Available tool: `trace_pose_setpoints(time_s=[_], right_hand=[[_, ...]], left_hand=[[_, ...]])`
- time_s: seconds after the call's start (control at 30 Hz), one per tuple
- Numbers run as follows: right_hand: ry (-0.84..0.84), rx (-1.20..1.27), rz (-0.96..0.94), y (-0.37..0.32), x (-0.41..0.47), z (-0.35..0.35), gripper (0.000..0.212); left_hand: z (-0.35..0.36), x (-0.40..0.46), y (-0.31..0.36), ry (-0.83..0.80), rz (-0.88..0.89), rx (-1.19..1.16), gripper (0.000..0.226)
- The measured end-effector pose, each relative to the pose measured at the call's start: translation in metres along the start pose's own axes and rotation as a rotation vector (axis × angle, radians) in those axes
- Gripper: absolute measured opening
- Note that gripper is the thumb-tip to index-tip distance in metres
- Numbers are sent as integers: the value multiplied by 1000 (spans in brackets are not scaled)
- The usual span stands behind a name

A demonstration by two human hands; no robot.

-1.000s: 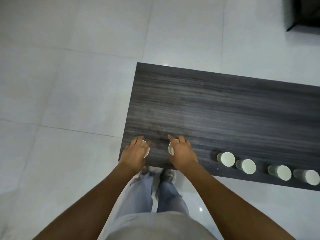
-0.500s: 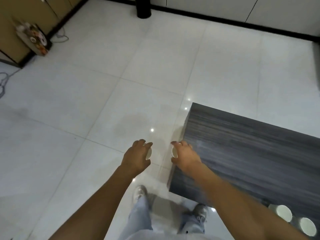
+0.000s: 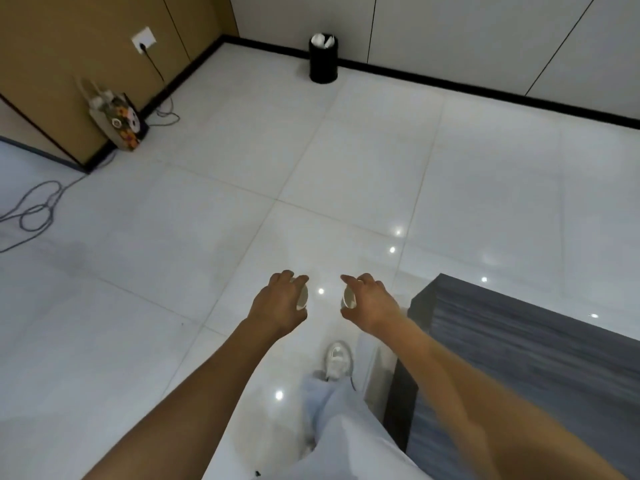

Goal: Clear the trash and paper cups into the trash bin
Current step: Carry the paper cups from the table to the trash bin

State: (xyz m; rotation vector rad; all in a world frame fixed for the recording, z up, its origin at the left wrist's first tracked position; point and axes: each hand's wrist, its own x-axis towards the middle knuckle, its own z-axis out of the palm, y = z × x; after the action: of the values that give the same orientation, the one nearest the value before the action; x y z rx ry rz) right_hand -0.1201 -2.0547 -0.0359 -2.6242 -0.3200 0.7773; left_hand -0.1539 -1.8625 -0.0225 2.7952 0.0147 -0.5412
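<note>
Head view, near to far. One grey-trousered leg and one white shoe (image 3: 337,363) lie nearest, on the white tiled floor (image 3: 173,306). Beside them, at lower right, stands the dark grey wood-grain counter (image 3: 519,358); half a second ago it filled more of the view and two white cups showed at its near edge, whereas no cup on it is in view now. Both hands, earlier level with the counter's corner, are now over open floor, beyond and left of that corner.

The left hand (image 3: 280,303) has its fingers curled round one white paper cup (image 3: 302,298), of which only the rim shows. The right hand (image 3: 370,303) likewise grips a second white paper cup (image 3: 349,299). The two cups are near each other but apart: two held cups in all.

Farthest from the counter, against the white panelled wall, stands one black cylindrical trash bin (image 3: 323,62), now wholly in view, with white rubbish at its mouth. Left of the bin, by the brown wall, are one patterned paper bag (image 3: 121,123), one wall socket (image 3: 143,39) and grey cables (image 3: 34,209) looped on the floor.
</note>
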Motion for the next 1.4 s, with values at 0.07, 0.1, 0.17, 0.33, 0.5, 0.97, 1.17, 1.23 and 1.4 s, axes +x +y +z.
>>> trace_pose_setpoints(time_s=[0.07,0.1,0.17,0.33,0.5,0.97,1.17,1.23,1.4], right_hand=[[1,8,7,-1,37,-20,70],[5,9,13,0,58,-32,70],[24,19,25,2,101,-60,70],[69,31,41,6,200,-144,71],[98,46,53,7,286,-213,71],[149,96,111,-35,588,-372,68],[132,95,113,-46,696,-429,62],[111,90,121,-43,736,-446,61],[83,54,98,-30,852,-502,63]], left_hand=[[-17,40,-3,-7,2,3,64],[-27,62,-4,-12,3,6,64],[-50,111,-5,-15,4,16,64],[-112,224,-1,-16,7,23,64],[-162,322,-7,21,-14,-49,63],[-308,642,-64,-7,54,-82,63],[-362,753,-77,-55,62,-62,63],[-376,795,-81,-66,57,-62,64],[-414,917,-86,-49,26,-60,64]])
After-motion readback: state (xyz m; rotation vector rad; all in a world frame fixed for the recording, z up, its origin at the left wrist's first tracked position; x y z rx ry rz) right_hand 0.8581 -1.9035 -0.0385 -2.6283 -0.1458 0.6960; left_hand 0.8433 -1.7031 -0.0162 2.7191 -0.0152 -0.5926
